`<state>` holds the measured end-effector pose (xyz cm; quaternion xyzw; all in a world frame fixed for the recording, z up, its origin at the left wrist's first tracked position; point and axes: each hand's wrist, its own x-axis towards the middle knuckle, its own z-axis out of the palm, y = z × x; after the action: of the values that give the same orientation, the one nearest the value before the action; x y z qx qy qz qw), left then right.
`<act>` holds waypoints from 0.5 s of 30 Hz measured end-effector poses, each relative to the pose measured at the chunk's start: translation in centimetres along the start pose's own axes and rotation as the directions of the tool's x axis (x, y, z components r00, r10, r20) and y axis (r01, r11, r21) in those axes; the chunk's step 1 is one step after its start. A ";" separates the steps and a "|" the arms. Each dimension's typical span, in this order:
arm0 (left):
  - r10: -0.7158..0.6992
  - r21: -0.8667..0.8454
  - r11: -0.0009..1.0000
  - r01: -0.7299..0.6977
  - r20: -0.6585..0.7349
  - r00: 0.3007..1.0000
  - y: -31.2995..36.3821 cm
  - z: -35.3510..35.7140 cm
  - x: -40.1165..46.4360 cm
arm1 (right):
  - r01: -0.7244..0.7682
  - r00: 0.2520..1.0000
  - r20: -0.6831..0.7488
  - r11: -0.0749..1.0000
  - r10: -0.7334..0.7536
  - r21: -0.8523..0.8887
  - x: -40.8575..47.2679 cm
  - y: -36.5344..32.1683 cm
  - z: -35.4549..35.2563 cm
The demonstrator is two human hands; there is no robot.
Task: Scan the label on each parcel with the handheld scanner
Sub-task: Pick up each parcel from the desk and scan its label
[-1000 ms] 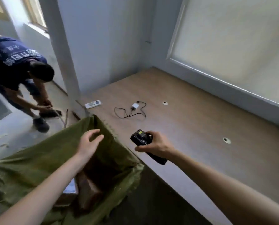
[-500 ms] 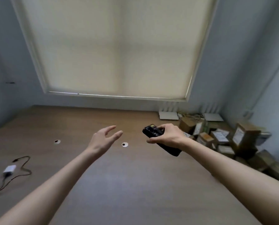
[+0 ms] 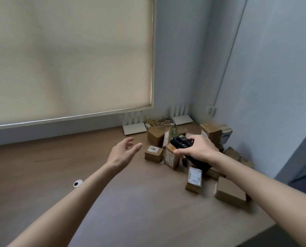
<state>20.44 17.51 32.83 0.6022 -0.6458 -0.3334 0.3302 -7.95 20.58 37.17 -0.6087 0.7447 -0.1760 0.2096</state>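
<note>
Several brown cardboard parcels lie heaped in the far right corner of the wooden table (image 3: 41, 175). A small parcel with a white label (image 3: 153, 153) sits at the left of the heap, and a taller labelled parcel (image 3: 171, 158) stands beside it. Nearer me lie another labelled parcel (image 3: 193, 179) and a plain box (image 3: 229, 192). My right hand (image 3: 197, 148) is shut on the black handheld scanner (image 3: 179, 142), held just above the heap. My left hand (image 3: 124, 152) hovers open, empty, left of the small labelled parcel.
Two white router-like devices (image 3: 134, 128) and tangled cables (image 3: 159, 122) sit against the back wall under the drawn blind. A round cable hole (image 3: 77, 183) is in the tabletop at the left. The table's edge runs along the lower right.
My view has swung right, from the green sack past the window to the parcel heap. Both hands travelled with it; the scanner now hangs over the parcels.
</note>
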 end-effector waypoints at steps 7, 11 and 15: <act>0.045 0.035 0.998 -0.049 0.109 0.993 1.0 6.3 8.3 | -0.149 0.988 -0.039 0.988 0.150 0.031 6.5 4.6 -0.6; 0.069 0.038 0.996 -0.077 0.174 0.982 0.9 9.7 13.2 | -0.221 0.975 -0.019 0.974 0.222 0.050 10.3 6.7 0.0; 0.061 0.037 0.997 -0.074 0.271 0.961 0.2 14.2 16.9 | -0.289 0.957 -0.014 0.954 0.291 0.078 13.5 9.9 1.2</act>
<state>7.60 1.09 25.41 0.5365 -0.7124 -0.3857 0.2364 -17.90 9.31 29.67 -0.4822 0.8214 -0.1789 0.2466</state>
